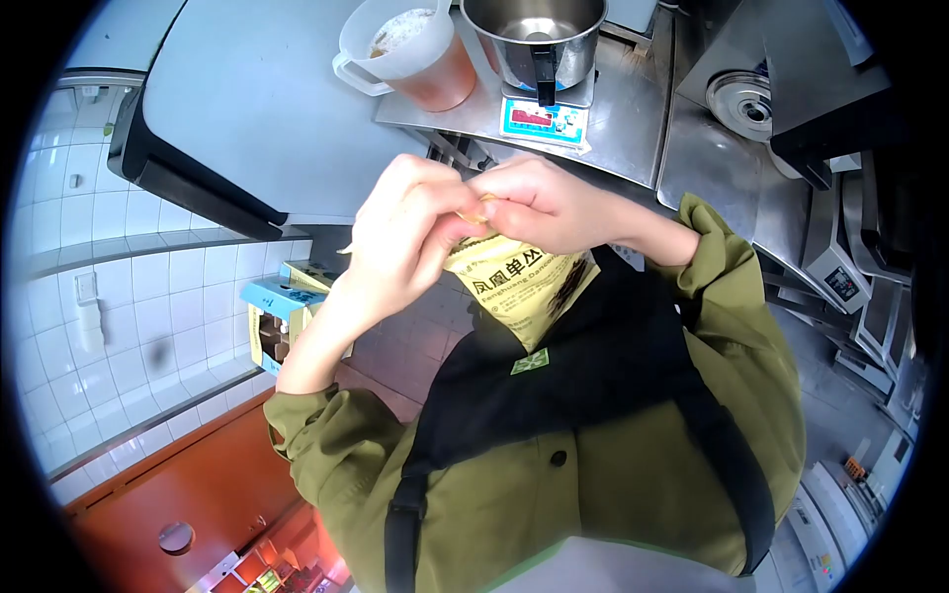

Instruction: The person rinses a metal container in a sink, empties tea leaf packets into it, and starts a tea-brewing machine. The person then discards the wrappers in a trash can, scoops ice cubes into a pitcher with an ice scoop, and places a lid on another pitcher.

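Observation:
Both my hands meet at the top edge of a yellow tea packet [524, 296] printed with dark Chinese characters. My left hand [400, 222] pinches the packet's upper edge, fingers curled in. Right beside it my right hand [549, 203] grips the same edge between thumb and fingers. The packet hangs down in front of my black apron [554, 390]. Whether its top is torn open cannot be made out, since my fingers cover it.
Ahead on the steel counter [623, 128] stand a plastic measuring jug [445, 74] of brownish liquid and a steel pot [539, 59] on a digital scale [544, 121]. An open carton [282, 311] is at the left. A metal lid [741, 104] lies at the right.

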Demonstrator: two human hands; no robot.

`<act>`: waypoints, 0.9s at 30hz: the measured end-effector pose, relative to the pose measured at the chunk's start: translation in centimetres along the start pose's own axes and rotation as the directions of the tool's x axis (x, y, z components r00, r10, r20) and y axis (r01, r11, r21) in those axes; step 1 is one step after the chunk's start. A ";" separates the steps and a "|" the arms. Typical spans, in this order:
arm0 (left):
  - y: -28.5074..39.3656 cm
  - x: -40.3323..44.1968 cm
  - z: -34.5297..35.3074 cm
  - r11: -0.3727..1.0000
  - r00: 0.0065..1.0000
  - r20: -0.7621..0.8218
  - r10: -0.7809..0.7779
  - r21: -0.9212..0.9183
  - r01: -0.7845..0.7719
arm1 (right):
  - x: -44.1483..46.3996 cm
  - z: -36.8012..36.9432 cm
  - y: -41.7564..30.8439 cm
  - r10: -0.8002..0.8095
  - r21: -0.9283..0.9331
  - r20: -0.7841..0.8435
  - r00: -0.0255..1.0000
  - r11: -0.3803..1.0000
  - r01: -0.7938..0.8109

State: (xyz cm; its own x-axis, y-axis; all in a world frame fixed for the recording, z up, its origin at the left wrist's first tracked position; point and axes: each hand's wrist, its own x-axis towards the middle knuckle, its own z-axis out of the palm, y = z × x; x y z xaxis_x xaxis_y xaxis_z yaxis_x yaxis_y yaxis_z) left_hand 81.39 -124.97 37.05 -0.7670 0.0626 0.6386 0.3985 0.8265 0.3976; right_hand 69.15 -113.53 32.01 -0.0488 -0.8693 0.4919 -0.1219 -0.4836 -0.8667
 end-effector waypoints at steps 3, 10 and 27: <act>0.5 0.6 -1.1 0.967 0.978 0.117 0.170 0.170 -0.189 | 0.0 -0.4 -1.4 0.015 -0.217 0.084 0.996 0.976 0.004; 1.8 1.1 -0.8 0.957 0.965 0.056 0.255 0.128 -0.260 | 0.1 0.3 -1.7 -0.047 0.057 0.088 0.995 0.998 0.042; 1.2 1.6 -1.5 0.988 0.993 0.086 -0.084 0.137 0.071 | 0.5 -1.7 -2.7 0.142 -0.236 0.147 0.979 0.966 -0.104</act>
State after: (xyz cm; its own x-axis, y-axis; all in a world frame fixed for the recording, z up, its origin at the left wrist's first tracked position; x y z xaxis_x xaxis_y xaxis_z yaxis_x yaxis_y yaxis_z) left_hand 81.40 -124.75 39.52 -0.8381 0.0411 0.5440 0.2700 0.8977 0.3481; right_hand 67.73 -112.52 34.74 0.0812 -0.9345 0.3465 -0.3466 -0.3524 -0.8693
